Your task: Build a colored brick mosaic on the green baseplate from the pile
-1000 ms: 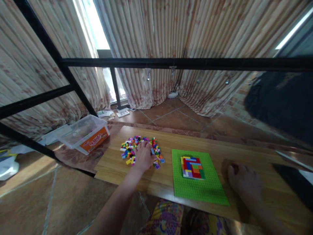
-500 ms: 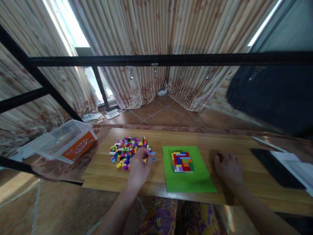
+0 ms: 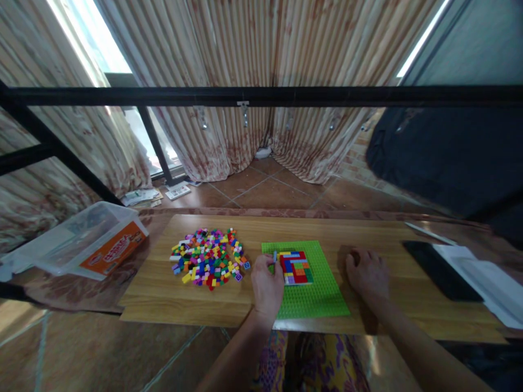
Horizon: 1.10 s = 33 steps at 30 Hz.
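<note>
My left hand [image 3: 267, 284] is at the left edge of the green baseplate [image 3: 314, 305], its thumb and fingers pinching a small light blue brick [image 3: 275, 255]. The brick is upright, right beside a block of bricks in several colours [image 3: 299, 268] built on the plate; whether it touches them I cannot tell. My right hand [image 3: 369, 275] rests on the table right of the plate, fingers loosely curled in, with nothing seen in it. A heap of loose coloured bricks [image 3: 210, 258] lies left of my left hand.
The wooden table [image 3: 147, 294] carries everything here. A clear plastic box [image 3: 93, 234] with an orange label stands beyond its left end. At the right lie a black flat object [image 3: 443, 272] and white papers [image 3: 469, 275]. A black metal rail [image 3: 261, 96] crosses before the curtains.
My left hand has moved right from the brick heap to the baseplate, carrying the light blue brick. My right hand stays resting on the table. The view has shifted slightly.
</note>
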Motion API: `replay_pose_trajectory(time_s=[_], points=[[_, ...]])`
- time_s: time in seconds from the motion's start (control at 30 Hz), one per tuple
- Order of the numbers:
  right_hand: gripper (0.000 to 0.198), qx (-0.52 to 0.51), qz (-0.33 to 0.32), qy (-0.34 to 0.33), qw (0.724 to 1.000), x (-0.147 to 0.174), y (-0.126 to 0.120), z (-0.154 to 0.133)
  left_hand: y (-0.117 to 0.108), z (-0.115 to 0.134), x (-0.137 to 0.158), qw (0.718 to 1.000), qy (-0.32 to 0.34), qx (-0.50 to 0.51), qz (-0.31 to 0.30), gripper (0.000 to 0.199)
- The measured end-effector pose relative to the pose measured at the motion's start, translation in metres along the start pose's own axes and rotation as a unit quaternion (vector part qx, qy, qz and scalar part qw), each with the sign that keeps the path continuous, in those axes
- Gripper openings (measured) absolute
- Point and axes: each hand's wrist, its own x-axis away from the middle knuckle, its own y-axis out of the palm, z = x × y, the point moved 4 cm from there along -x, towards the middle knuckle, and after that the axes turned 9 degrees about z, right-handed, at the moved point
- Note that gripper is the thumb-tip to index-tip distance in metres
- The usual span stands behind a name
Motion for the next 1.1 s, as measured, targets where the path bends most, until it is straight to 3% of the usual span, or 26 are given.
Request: replay_pose_trajectory(time_s=[0.4,0.8,1.1], points=[[0.038,-0.007,0.001,0.004,1.0,0.0,-0.003,-0.002,-0.001,0.005,0.008,0.999,0.039,0.008,-0.016,0.007],[0.037,0.007,0.007,-0.004,1.0,0.001,0.003,0.001,0.002,0.007,0.013,0.996,0.081,0.029,0.036,0.009],[0.038,0.01,0.013,-0.009,1.0,0.001,0.003,0.001,-0.001,0.008,0.017,0.996,0.084,0.002,-0.008,0.012]])
